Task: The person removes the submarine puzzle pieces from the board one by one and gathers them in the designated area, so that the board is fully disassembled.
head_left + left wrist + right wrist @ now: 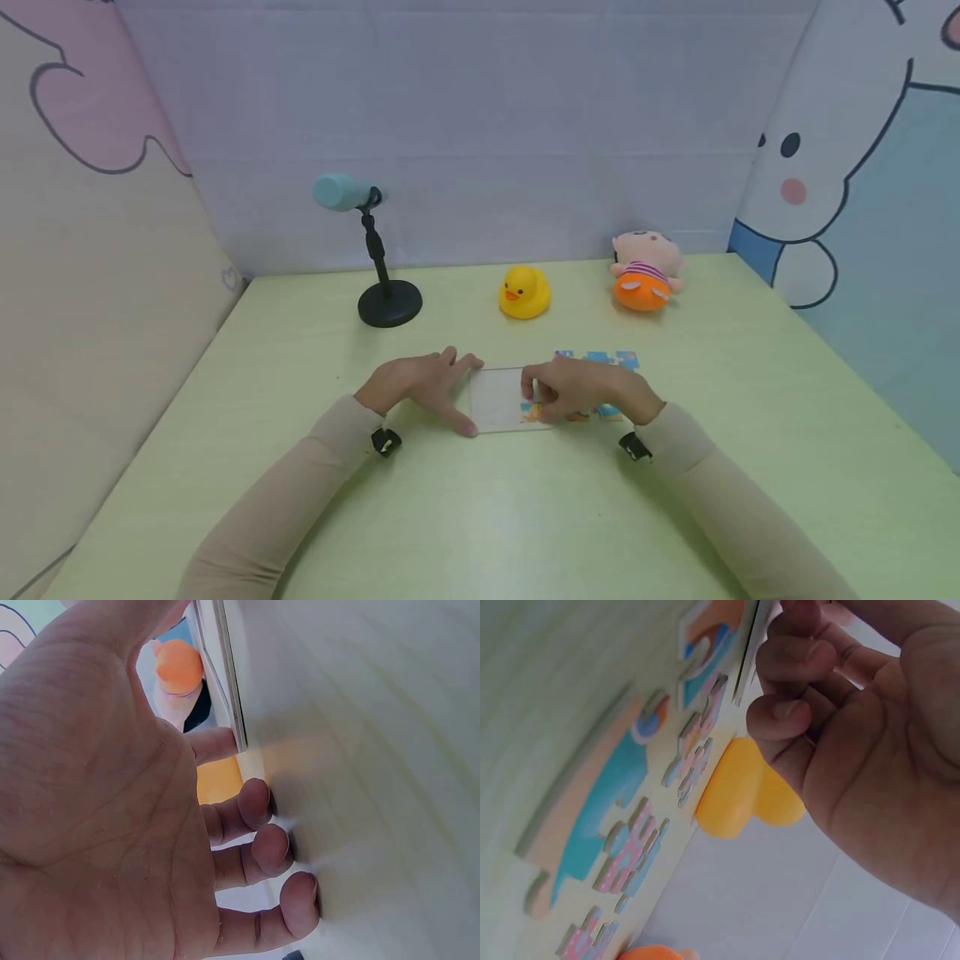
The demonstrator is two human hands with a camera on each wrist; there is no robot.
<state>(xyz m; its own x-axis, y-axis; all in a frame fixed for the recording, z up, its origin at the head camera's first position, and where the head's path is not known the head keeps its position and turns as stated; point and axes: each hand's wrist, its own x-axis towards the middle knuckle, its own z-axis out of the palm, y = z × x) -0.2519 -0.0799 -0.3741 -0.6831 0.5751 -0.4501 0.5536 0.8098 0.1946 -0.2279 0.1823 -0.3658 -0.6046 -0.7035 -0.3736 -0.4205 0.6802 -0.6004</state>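
A white puzzle board (498, 402) lies flat on the table between the two hands. My left hand (438, 385) spreads along its left side, thumb by the near corner and index finger by the far one. In the left wrist view the index fingertip (217, 744) meets the board's edge (229, 675), while the other fingertips rest on the table. Over the board's right part, my right hand (573, 385) curls its fingers down and pinches at a small colourful puzzle piece (531, 411). The hand partly covers this piece and the board's right edge.
Loose puzzle pieces (627, 359) lie right of the board, some behind the right hand, including a larger blue and peach one (592, 802). Behind stand a yellow rubber duck (525, 293), a plush doll (645, 273) and a teal-headed black stand (386, 302).
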